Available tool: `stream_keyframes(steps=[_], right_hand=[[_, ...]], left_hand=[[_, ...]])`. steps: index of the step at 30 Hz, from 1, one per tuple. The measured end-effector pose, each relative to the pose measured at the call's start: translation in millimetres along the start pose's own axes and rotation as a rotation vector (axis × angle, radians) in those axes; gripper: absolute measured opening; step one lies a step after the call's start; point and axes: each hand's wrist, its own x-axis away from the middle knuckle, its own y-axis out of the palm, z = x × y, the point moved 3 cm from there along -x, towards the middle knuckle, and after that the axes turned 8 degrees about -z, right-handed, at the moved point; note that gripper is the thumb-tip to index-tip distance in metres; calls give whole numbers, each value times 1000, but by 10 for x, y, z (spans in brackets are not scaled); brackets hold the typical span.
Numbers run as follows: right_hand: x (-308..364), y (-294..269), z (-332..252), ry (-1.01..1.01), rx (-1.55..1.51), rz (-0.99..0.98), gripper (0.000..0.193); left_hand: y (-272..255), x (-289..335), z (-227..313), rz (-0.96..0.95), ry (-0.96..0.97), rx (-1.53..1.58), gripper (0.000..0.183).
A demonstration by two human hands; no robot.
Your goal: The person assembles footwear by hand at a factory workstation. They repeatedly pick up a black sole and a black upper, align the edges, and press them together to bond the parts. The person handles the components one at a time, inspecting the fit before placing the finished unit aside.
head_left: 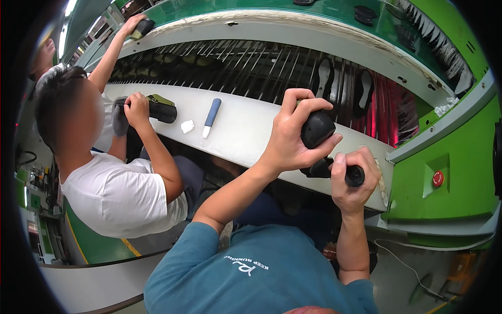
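Observation:
My left hand [293,133] is closed round a black rounded shoe-like piece [318,130], its fingers over the top and its thumb beneath. A little lower and to the right, my right hand [358,180] wraps round a black, round-ended thing [355,176] whose kind I cannot make out. Between the hands a further black part [319,168] shows, and I cannot tell which of the two pieces it belongs to. Both hands are raised above the near edge of a white ledge [251,112].
On the ledge lie a blue-handled brush [213,112] and a white scrap [187,126]. Beyond, metal rollers carry shoe soles [324,78]. At left a co-worker [120,193] holds a black-and-olive shoe [163,109]. A green machine panel [418,201] with a red button [438,179] stands right.

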Motion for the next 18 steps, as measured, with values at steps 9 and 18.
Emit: stream_keyframes(steps=[9,18], right_hand=[[110,123,101,180,-245,-14,68],[-39,399,191,58,-124,66,69]], left_hand=[[-15,-54,-132,-17,-1,-12,57],[-92,-107,-469,6,-42,20,49]])
